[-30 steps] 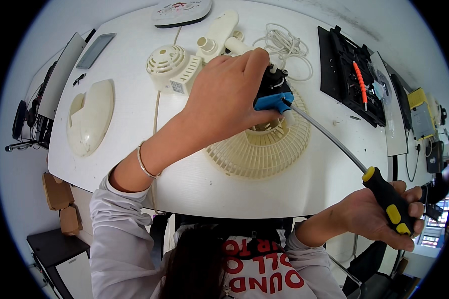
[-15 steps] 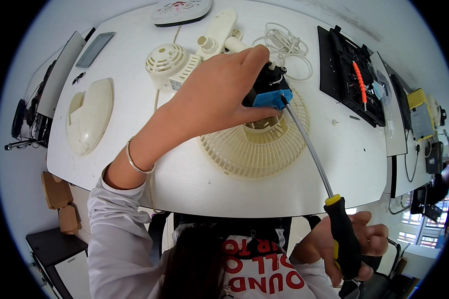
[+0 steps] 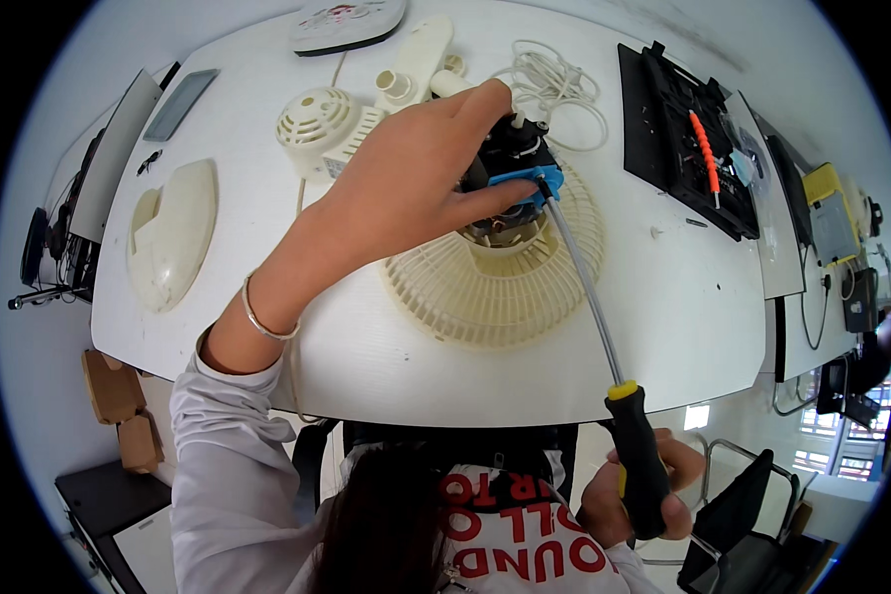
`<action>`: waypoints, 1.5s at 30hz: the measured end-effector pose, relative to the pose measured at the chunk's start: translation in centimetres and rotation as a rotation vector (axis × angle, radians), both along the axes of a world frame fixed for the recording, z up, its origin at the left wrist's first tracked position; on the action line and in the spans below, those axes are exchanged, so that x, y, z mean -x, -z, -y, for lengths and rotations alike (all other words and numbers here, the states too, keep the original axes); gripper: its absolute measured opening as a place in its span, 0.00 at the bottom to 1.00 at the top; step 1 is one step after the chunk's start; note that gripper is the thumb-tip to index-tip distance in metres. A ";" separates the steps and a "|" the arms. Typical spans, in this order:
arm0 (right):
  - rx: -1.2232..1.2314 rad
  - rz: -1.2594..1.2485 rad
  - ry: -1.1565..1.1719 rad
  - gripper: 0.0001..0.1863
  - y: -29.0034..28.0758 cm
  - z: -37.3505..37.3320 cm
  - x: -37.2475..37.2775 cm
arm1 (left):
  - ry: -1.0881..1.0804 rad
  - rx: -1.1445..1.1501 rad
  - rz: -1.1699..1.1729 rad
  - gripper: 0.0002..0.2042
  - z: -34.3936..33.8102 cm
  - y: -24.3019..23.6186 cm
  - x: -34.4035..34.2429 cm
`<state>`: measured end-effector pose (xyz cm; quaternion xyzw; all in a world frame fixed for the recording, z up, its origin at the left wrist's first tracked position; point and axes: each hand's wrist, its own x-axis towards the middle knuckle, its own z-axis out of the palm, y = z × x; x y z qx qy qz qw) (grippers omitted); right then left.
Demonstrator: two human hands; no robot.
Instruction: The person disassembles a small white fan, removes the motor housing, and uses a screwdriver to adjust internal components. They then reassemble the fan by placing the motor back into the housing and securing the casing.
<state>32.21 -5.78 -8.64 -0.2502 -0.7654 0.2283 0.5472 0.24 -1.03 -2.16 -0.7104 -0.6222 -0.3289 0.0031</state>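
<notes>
My left hand (image 3: 426, 168) grips a black motor (image 3: 513, 148) with a blue plastic part (image 3: 547, 181) over a round cream fan grille (image 3: 495, 297). My right hand (image 3: 640, 485) is closed on the black and yellow handle of a long screwdriver (image 3: 594, 307), whose tip meets the blue part beside my left thumb. Behind my left hand are a vented cream housing (image 3: 319, 117) and a cream stand piece (image 3: 416, 49) with tubular fittings.
A curved cream shell (image 3: 170, 243) and a grey flat object (image 3: 178, 104) lie at left, a white rounded appliance (image 3: 346, 20) at the back, a coiled cable (image 3: 559, 74) behind the motor. An open black tool case (image 3: 678, 148) with an orange-handled tool (image 3: 705, 148) is at right.
My right hand and the screwdriver handle have swung leftward and downward, steepening the shaft. My left hand and the motor have shifted slightly leftward and upward in view.
</notes>
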 end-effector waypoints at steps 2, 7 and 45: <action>0.164 -0.096 -0.206 0.19 1.2 0.2 -0.8 | 0.007 -0.003 0.009 0.22 -0.2 0.0 0.2; 0.911 -0.323 -0.272 0.34 -0.3 0.4 0.6 | 0.005 -0.023 -0.021 0.22 -0.1 0.1 -0.1; 0.442 -0.108 -0.457 0.29 0.2 2.2 1.8 | -0.006 -0.053 -0.017 0.21 -0.3 0.3 0.1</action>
